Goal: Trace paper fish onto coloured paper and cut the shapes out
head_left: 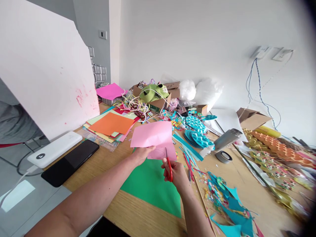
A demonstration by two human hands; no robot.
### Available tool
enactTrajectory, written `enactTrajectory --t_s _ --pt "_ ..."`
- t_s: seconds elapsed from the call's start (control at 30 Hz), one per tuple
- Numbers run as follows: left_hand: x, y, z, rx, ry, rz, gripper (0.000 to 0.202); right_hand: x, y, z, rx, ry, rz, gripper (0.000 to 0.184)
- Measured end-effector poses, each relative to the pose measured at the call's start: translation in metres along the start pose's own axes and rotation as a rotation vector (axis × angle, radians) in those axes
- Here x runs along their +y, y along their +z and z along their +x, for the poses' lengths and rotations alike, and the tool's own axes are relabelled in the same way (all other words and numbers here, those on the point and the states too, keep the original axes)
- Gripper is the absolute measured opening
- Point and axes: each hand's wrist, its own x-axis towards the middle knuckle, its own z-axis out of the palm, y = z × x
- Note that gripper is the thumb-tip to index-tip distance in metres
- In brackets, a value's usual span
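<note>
My left hand (144, 154) pinches the lower edge of a pink sheet of paper (151, 134), which is bent, its upper part raised. A drawn outline shows faintly on the paper's lower part. Red-handled scissors (169, 171) are in my right hand (176, 174), fingers closed round the handles. Their blades point away from me and lie at the paper's lower right part; whether they are cutting into it I cannot tell. Beneath both hands a green sheet (154, 189) lies flat on the wooden table (118, 205).
Left are a black phone (71, 161), a white power bank (55, 148) and stacked coloured paper (112, 123). To the right lie teal paper scraps (232, 207), a thin stick (203, 204), a tape roll (224, 157) and a metal cylinder (227, 139). Craft materials crowd the back.
</note>
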Motion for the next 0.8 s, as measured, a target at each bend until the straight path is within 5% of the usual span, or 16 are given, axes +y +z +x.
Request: enactTrajectory --t_s 0.47,0.8 --pt "-0.0027 0.0001 0.0011 0.000 0.002 -0.022 0.044 0.0007 -0.0025 -0.0001 0.007 0.007 -0.034 0.055" --pt "0.0004 -0.0031 0.0068 0.151 -0.015 -0.114 0.055 0.0025 -0.0053 -0.0014 -0.076 -0.036 -0.043 0.057"
